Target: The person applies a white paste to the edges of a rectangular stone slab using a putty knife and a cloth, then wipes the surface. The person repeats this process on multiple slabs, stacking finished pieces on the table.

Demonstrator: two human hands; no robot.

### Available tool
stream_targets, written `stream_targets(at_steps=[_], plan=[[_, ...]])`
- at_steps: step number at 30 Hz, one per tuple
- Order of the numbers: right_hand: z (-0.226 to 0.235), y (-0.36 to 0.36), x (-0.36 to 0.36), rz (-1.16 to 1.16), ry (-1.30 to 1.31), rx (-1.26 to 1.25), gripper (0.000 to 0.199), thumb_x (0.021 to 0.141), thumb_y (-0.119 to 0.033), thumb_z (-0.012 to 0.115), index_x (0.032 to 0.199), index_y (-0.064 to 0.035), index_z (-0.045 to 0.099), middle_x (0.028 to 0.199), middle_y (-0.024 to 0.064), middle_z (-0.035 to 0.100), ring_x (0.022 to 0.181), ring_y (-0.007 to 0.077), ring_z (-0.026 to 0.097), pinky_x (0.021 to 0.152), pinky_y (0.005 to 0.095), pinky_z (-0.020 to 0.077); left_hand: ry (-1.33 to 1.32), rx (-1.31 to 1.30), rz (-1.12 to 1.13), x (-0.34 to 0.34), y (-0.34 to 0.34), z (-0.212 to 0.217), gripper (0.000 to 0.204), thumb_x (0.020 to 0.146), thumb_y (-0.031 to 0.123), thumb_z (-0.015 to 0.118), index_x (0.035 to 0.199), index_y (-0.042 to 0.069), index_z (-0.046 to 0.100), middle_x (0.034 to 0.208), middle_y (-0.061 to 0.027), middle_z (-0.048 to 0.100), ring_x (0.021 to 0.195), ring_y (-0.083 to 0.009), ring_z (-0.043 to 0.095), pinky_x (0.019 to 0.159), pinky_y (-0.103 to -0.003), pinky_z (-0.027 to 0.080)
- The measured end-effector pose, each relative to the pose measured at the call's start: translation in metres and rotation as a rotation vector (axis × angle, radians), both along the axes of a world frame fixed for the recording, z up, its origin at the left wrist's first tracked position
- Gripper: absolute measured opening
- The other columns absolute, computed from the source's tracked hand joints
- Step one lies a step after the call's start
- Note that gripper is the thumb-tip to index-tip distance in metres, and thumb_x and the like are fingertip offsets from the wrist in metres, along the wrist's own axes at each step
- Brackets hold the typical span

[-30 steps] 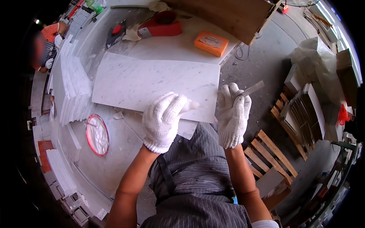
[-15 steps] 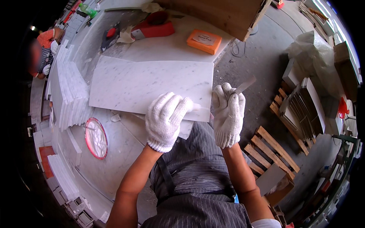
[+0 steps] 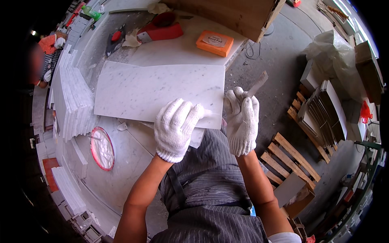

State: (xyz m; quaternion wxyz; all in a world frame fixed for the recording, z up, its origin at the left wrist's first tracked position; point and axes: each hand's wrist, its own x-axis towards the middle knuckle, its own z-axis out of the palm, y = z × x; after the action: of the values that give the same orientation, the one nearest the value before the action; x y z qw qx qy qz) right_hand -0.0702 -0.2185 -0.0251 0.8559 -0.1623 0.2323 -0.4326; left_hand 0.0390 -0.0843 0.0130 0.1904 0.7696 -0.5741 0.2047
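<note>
A white marble tile (image 3: 158, 87) with grey flecks lies before me. My left hand (image 3: 176, 129), in a white knitted glove, rests over its near edge with fingers together, holding it; the thumb side is partly hidden. A pale blurred patch on the tile lies beside the fingertips. Just off the tile's right end, my right hand (image 3: 242, 121), also gloved, is closed on a thin flat scraper blade (image 3: 258, 84) that points up and right. Its lower end is hidden in the fingers. Beneath the near edge, another marble piece (image 3: 197, 137) shows.
At left stand stacked tiles (image 3: 73, 101) and a red-rimmed round dish (image 3: 112, 162) of white paste. Farther back lie an orange box (image 3: 214, 43), a red tool (image 3: 160, 33) and a wooden crate (image 3: 231, 16). Pallets (image 3: 293, 160) stand at right. A co-worker (image 3: 48, 56) is at far left.
The scraper blade has tilted a little more upright in my right hand, which has shifted slightly left. My left hand stays on the tile. At far left the co-worker's hands have moved slightly.
</note>
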Motion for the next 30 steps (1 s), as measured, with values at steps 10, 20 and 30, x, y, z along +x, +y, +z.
stream_targets(at_steps=[10,20,30], plan=[[-0.0040,-0.0010,0.0008,0.013,-0.034,0.004,0.029,0.099,-0.020,0.059,0.121,-0.0048,0.047,0.125,0.0127,0.055,0.118,0.0270,0.057,0.105,0.0421,0.0463,-0.022,0.003,-0.011,-0.0004,-0.0004,0.0004,0.044,0.073,0.004,0.066,0.116,0.016,0.069,0.117,-0.0051,0.061,0.113,-0.0298,0.057,0.096,-0.047,0.047],[-0.0014,-0.0004,0.0012,0.013,-0.015,0.022,0.029,0.098,-0.020,0.060,0.119,-0.0042,0.048,0.123,0.0122,0.056,0.117,0.0253,0.058,0.104,0.0407,0.0474,-0.043,0.013,-0.006,-0.0011,0.0001,0.0004,0.041,0.075,0.007,0.065,0.114,0.017,0.070,0.116,-0.0046,0.061,0.112,-0.0296,0.057,0.096,-0.046,0.047],[0.0027,-0.0005,0.0018,0.004,0.040,0.017,0.029,0.098,-0.021,0.060,0.119,-0.0040,0.049,0.122,0.0121,0.057,0.116,0.0246,0.059,0.104,0.0400,0.0482,-0.084,0.059,-0.012,0.0005,0.0017,0.0017,0.040,0.077,0.015,0.072,0.117,0.019,0.070,0.120,-0.0022,0.057,0.116,-0.0258,0.053,0.096,-0.044,0.048]])
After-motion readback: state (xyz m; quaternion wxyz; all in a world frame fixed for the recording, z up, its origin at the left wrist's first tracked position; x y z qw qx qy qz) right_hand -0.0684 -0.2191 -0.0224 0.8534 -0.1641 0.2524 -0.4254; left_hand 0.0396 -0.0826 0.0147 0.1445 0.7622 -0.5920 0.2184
